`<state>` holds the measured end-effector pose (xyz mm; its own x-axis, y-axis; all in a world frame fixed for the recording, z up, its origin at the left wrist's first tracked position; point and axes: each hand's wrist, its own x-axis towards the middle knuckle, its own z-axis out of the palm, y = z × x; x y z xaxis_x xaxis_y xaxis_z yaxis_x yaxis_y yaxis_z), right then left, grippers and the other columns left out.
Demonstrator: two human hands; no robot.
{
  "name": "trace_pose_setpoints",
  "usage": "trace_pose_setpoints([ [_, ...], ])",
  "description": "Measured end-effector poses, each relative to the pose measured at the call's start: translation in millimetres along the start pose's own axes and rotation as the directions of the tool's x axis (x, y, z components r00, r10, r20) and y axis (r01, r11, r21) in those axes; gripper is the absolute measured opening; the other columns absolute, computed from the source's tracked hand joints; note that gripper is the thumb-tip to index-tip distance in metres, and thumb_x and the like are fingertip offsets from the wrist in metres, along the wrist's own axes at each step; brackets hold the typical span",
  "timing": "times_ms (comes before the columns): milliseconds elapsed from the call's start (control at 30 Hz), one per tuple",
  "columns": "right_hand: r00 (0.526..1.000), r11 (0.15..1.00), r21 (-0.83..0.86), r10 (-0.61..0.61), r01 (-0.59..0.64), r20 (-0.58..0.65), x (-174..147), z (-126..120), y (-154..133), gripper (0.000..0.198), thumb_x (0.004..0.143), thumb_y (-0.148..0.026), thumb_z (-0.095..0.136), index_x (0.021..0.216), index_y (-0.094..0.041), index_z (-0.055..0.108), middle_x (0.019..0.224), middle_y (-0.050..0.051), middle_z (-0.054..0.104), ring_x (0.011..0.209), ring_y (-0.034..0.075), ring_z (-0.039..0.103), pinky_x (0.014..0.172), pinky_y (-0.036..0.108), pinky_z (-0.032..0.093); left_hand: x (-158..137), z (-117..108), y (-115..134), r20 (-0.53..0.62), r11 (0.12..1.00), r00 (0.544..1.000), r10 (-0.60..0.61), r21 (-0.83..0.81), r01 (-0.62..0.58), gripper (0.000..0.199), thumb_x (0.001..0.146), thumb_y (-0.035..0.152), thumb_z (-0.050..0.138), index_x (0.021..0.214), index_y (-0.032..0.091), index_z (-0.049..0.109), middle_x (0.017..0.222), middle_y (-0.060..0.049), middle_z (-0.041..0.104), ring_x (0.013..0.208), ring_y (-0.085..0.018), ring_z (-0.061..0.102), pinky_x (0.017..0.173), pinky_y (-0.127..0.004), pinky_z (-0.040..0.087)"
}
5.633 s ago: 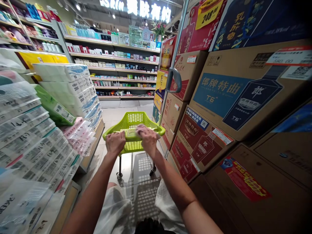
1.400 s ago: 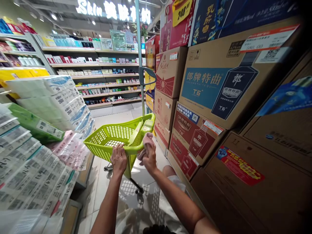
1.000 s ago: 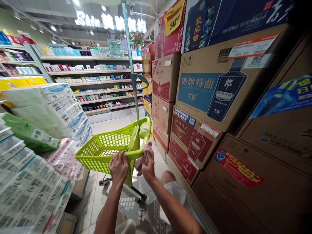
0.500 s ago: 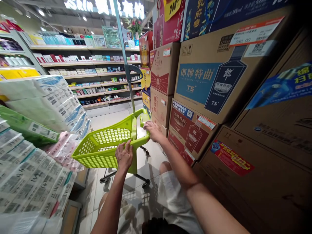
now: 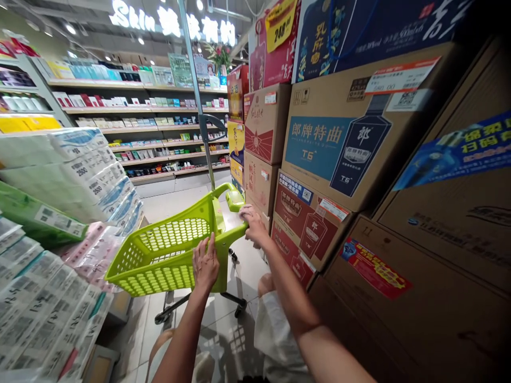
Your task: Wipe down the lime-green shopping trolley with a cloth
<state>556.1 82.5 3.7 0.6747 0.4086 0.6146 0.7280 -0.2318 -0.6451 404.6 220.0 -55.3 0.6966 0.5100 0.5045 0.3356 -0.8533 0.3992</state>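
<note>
A lime-green shopping cart (image 5: 159, 282) with a perforated basket stands in the aisle, turned sideways, its basket pointing left. My right hand (image 5: 255, 226) is closed around the corner of the cart's green handle. Against the near side of the basket lies my left hand (image 5: 205, 265), fingers stretched and spread up over the rim. No goods show in the visible part of the basket. Below it are dark wheeled legs (image 5: 237, 304).
Stacked liquor cartons (image 5: 315, 143) rise close on the right. Packs of tissue paper (image 5: 80, 170) are piled on the left. A grey pole (image 5: 195, 80) stands behind the cart, in front of stocked shelves (image 5: 159, 127). Tiled floor (image 5: 159, 197) lies beyond the basket.
The cart has swung slightly, its basket end now further left and lower in view. Both hands have stayed on it. The cartons appear shifted a little left and down.
</note>
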Motion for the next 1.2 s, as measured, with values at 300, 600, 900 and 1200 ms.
trace_pose_setpoints([
  [300,0.990,0.989,-0.060,0.134,-0.136,-0.033,-37.6,36.8,-7.3,0.081,0.062,0.007,0.050,0.135,-0.025,0.067,0.157,0.005,0.049,0.157,0.030,0.027,0.129,0.056,0.031,-0.7,2.7,-30.5,0.005,0.997,1.000,-0.015,0.073,0.014,0.055,0.100,0.025,0.039,0.153,0.028,0.054,0.147,-0.014,0.056,0.140,-0.032,0.046,0.123,-0.054,0.032],
  [600,0.997,0.980,-0.188,-0.073,0.067,-0.024,-45.9,77.5,-16.2,0.077,0.073,0.011,0.050,0.140,-0.022,0.065,0.160,0.006,0.049,0.164,0.026,0.007,0.130,0.051,0.032,4.3,5.6,-75.6,-0.048,0.952,0.977,-0.207,0.223,0.212,0.049,0.102,0.035,0.039,0.138,0.017,0.067,0.127,-0.020,0.063,0.127,-0.036,0.048,0.118,-0.058,0.032],
  [900,0.996,0.962,-0.267,0.045,-0.065,-0.081,-22.0,71.7,-1.8,0.080,0.072,0.013,0.045,0.147,-0.010,0.056,0.166,0.014,0.038,0.164,0.027,-0.003,0.133,0.052,0.022,-0.4,-8.5,-53.7,0.180,0.975,0.965,-0.192,0.146,0.166,0.041,0.104,0.034,0.042,0.135,0.026,0.068,0.125,-0.010,0.071,0.123,-0.030,0.057,0.125,-0.061,0.013],
  [1200,0.954,0.977,0.054,0.213,-0.206,-0.212,-68.8,135.3,18.0,0.092,0.078,0.000,0.044,0.166,-0.014,0.020,0.174,0.014,0.015,0.164,0.025,0.003,0.133,0.053,0.018,17.3,-2.9,-8.2,0.304,0.945,0.915,-0.265,-0.106,0.309,0.048,0.106,0.037,0.028,0.105,0.024,0.074,0.114,-0.008,0.076,0.116,-0.028,0.063,0.108,-0.052,0.037],
])
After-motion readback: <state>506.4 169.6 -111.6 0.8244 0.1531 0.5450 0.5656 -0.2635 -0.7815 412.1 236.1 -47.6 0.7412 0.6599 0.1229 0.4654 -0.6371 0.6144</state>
